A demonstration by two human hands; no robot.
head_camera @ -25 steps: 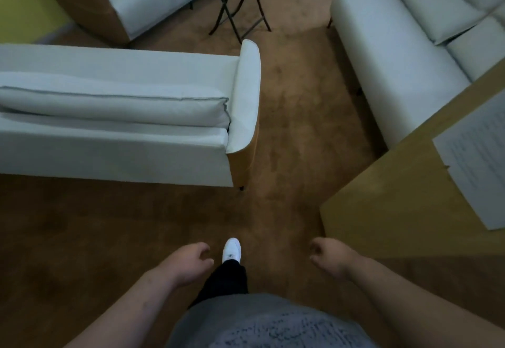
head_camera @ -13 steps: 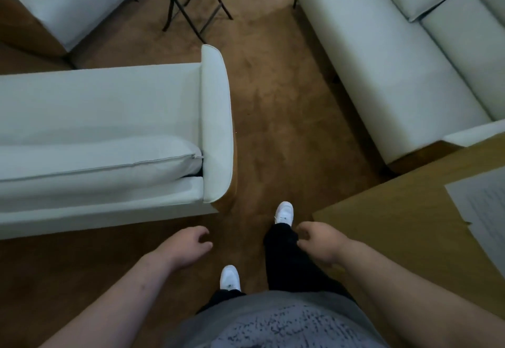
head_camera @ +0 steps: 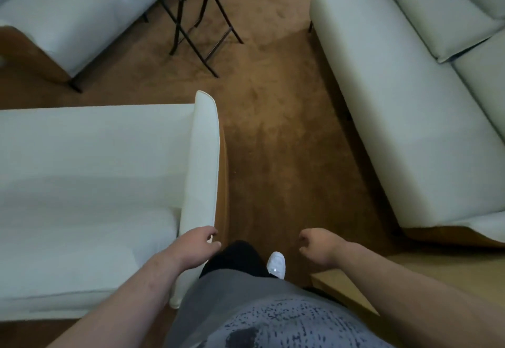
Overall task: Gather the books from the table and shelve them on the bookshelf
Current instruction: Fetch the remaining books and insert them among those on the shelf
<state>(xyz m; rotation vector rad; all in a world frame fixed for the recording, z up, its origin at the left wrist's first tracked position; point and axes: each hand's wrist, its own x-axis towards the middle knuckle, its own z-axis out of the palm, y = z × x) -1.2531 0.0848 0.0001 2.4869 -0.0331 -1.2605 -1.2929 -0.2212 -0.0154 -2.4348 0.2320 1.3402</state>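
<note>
A brown carpet (head_camera: pixel 276 139) fills the middle of the head view and runs as an aisle between pale seating. To the left of the aisle stands a white sofa (head_camera: pixel 90 172), its long axis running left to right across the frame, its rounded armrest (head_camera: pixel 203 156) facing the aisle with a wood-coloured side panel just beside it. To the right, a second white sofa (head_camera: pixel 396 107) lies on a diagonal from the upper middle down to the lower right, with loose back cushions (head_camera: pixel 437 11) along its far side. A third white seat (head_camera: pixel 68 11) sits in the upper left corner, on a wood-coloured base.

A folding table (head_camera: pixel 191 16) with crossed black legs stands on the carpet at the top, between the upper-left seat and the right-hand sofa; only the edge of its dark top shows.

A corner of a light wooden table (head_camera: pixel 344 290) shows at the lower right, partly hidden by the person's right forearm. No book is visible on it or anywhere else in the frame, and the bookshelf is out of view, so the books' direction and long axis cannot be told.

The person wears a grey patterned shirt (head_camera: pixel 259 317), dark trousers and a white shoe (head_camera: pixel 276 264) set on the carpet. The left hand (head_camera: pixel 195 248) hangs over the end of the sofa's armrest, fingers loosely curled and holding nothing. The right hand (head_camera: pixel 318 246) hangs above the carpet, near the table corner, fingers also loosely curled inward and empty.
</note>
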